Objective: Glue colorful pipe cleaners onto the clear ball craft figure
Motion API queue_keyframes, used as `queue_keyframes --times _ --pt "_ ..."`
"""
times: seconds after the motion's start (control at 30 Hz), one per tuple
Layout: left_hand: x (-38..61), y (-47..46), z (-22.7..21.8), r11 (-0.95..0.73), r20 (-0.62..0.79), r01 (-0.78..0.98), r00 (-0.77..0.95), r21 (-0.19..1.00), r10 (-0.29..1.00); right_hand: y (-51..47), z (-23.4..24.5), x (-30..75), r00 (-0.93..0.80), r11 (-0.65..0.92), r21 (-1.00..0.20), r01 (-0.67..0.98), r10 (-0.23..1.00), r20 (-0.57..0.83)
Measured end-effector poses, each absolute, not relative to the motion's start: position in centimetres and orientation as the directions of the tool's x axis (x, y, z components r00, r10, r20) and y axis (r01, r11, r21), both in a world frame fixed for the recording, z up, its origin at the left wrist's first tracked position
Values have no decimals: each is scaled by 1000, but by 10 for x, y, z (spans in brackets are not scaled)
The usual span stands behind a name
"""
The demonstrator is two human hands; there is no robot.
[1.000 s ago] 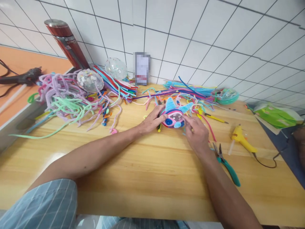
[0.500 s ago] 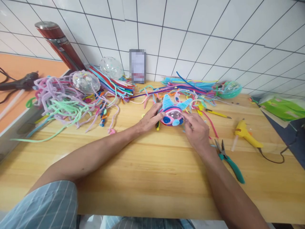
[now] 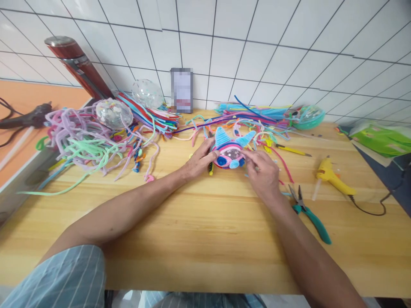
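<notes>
A small clear ball figure [image 3: 230, 151] wrapped in pink and blue pipe cleaners, with two light-blue ears, rests on the wooden table [image 3: 205, 239]. My left hand [image 3: 199, 160] grips its left side with curled fingers. My right hand [image 3: 263, 173] holds its right side, fingertips pinched at the front by the blue loops. Loose pipe cleaners [image 3: 253, 124] lie just behind the figure.
A big tangle of pastel pipe cleaners [image 3: 86, 141] and two clear glitter balls [image 3: 114, 113] fill the left. Green-handled pliers [image 3: 310, 211], a yellow glue gun [image 3: 334, 179] with its cord, and a yellow pen [image 3: 293, 150] lie right. A phone [image 3: 181, 90] leans on the tiled wall.
Both hands stay on the figure and have shifted it slightly on the table. The view has drifted a little.
</notes>
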State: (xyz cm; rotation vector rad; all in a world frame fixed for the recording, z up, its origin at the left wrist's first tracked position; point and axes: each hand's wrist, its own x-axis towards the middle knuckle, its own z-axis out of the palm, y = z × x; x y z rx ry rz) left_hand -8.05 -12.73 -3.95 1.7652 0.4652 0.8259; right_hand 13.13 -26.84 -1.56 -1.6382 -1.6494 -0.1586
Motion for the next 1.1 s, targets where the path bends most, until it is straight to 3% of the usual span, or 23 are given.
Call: queue_keyframes --times 0.47,0.9,1.1 --pt "-85 -129 -37 -279 288 -120 649 953 705 -257 -27 125 289 163 -581 797 742 605" --pt "-87 -131 -33 -261 249 -80 648 962 720 -257 -26 121 223 226 -575 786 764 605" --pt "-88 -129 -35 -265 256 -91 664 960 702 -255 -27 123 253 242 -635 733 770 586"
